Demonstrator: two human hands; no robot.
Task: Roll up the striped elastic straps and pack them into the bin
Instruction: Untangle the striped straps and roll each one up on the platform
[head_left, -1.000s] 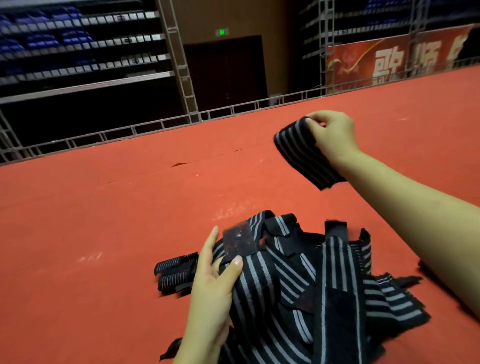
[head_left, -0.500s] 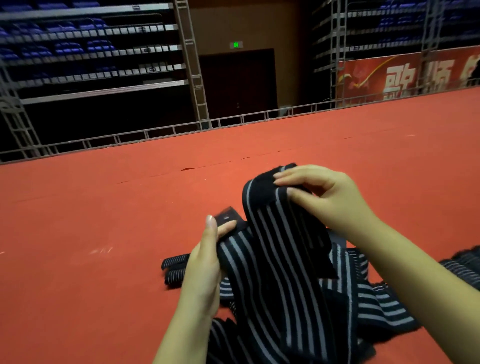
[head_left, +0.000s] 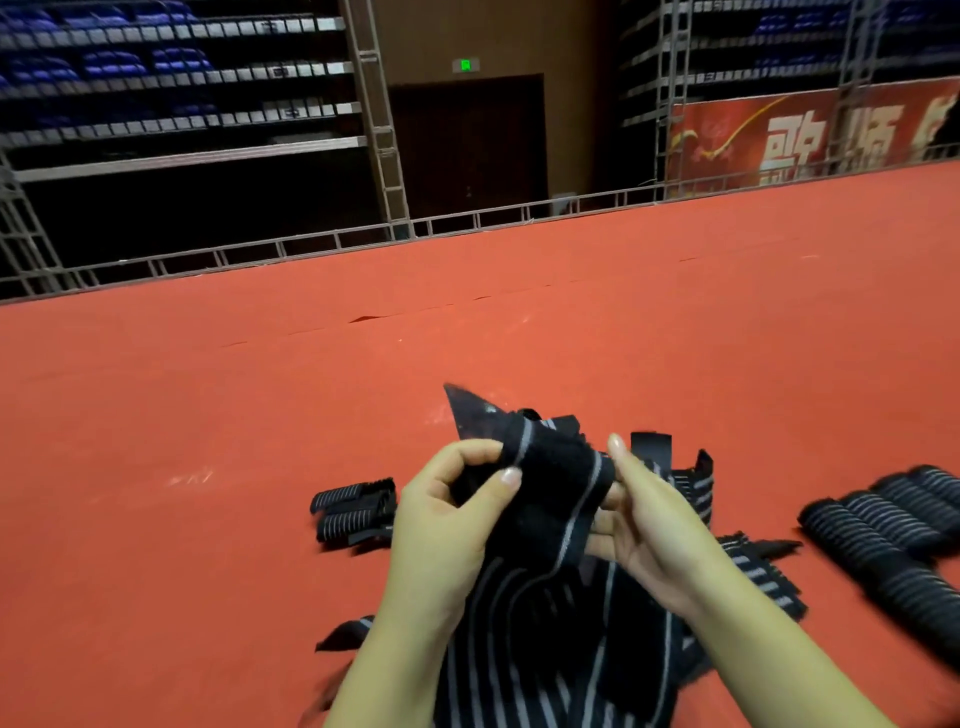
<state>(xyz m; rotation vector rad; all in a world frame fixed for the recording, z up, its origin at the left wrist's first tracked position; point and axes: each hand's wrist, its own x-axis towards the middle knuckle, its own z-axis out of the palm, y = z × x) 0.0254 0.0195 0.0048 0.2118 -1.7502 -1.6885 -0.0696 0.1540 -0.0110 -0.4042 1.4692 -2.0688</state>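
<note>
Both hands have a grip on the same striped elastic strap (head_left: 550, 499); my left hand (head_left: 447, 525) pinches its near left edge, thumb on top and fingers curled behind the fabric; my right hand (head_left: 649, 525) holds the opposite edge, thumb raised along the side and fingers tucked underneath; between them the strap's end is folded over into a short dark fold, held up off the red floor (head_left: 208, 415), with a flat dark tab sticking up behind it; from that fold the rest of the strap hangs down towards me and runs into the loose pile of straps (head_left: 545, 675) lying on the floor beneath my forearms; more ends of that pile fan out to the right, just behind my right wrist; left of my left hand, a little apart from it, two small rolled straps (head_left: 356, 506) lie side by side on the floor; well off to the right a row of rolled straps (head_left: 893, 530) lies packed close together, somewhat blurred; I see no bin in this view; at the far edge of the floor a metal railing (head_left: 311, 244) runs across, with dark tiers of blue seats (head_left: 130, 62) behind it and a red banner (head_left: 810, 135) at the right.
</note>
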